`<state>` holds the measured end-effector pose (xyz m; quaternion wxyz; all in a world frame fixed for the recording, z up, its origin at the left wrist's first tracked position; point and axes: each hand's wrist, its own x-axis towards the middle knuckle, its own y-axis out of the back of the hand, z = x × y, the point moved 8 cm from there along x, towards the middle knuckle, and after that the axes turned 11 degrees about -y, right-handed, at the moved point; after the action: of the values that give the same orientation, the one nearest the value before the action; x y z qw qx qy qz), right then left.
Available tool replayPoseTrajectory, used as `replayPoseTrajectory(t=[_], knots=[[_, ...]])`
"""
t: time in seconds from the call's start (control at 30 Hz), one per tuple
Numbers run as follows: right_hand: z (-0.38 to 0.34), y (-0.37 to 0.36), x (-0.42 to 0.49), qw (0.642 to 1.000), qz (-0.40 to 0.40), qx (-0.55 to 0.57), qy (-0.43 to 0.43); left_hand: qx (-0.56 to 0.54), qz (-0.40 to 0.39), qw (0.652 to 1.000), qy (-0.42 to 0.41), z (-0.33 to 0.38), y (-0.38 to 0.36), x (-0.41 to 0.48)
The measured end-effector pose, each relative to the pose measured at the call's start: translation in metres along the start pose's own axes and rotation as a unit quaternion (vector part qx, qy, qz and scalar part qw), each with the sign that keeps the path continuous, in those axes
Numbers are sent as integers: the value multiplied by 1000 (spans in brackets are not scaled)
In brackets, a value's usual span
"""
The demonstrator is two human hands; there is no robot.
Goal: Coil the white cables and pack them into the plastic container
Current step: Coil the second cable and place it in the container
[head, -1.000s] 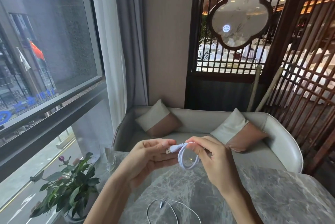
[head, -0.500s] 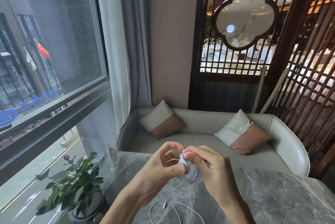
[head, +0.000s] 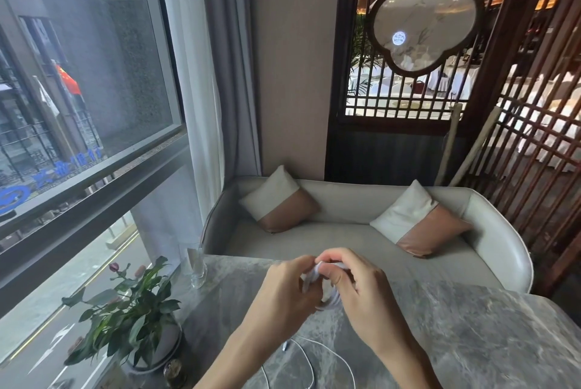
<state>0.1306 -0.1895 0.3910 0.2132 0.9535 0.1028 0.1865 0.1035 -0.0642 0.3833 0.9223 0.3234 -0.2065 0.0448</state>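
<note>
A small white coil point(head: 314, 274) sits between the two hands, held up over the near part of the table point(head: 471, 341), above its surface. Its top shows white in the gap where the fingertips meet. Its lower loops bulge out below, between the two palms, blurred. The rest of it is hidden behind the fingers.

The left hand point(head: 287, 291) grips the coil from the left. Its fingers point(head: 305, 262) curl in tightly over the top of the loops, and its thumb is out of sight behind the hand. The right hand point(head: 361, 291) grips from the right: its fingers arch over the top and its thumb point(head: 338, 278) presses against the near face of the loops. The fingertips of both hands touch or nearly touch above the coil; which, I cannot tell. Neither hand is spread.

A second cable point(head: 301, 340) lies loose on the table below the wrists, apart from the hands, in a wide open curve. Its small plug point(head: 284, 347) lies just beside the left forearm.

At the table's left edge stand a leafy plant point(head: 125, 310) and, farther back, a clear glass point(head: 196, 269). Beyond the table is a pale sofa point(head: 345, 231) with two cushions.
</note>
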Motion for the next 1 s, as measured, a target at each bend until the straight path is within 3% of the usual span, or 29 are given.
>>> replayPoseTrajectory(t=[0.17, 0.33, 0.4, 0.5, 0.57, 0.7, 0.8, 1.0], knots=[[0, 1, -3, 999, 16, 46, 4, -186, 18, 980, 71, -9, -4, -7], [9, 6, 1, 983, -43, 170, -44, -444, -153, 874, 127, -8, -9, -21], [8, 2, 1, 970, -92, 216, -63, -489, -164, 842, 159, -9, -7, -26], [4, -8, 0, 951, -157, 253, -84, -519, -171, 820, 167, -8, -7, -29], [2, -13, -2, 935, -197, 276, -99, -515, -179, 826, 146, -2, -6, -29], [2, -16, -8, 910, -254, 296, -141, -429, -183, 875, 129, 0, 1, -30], [3, -10, -8, 931, -228, 250, -136, -367, -196, 903, 106, 2, 7, -31], [-3, -2, -8, 947, -179, 248, -95, -243, -145, 957, 63, 6, 24, -32]])
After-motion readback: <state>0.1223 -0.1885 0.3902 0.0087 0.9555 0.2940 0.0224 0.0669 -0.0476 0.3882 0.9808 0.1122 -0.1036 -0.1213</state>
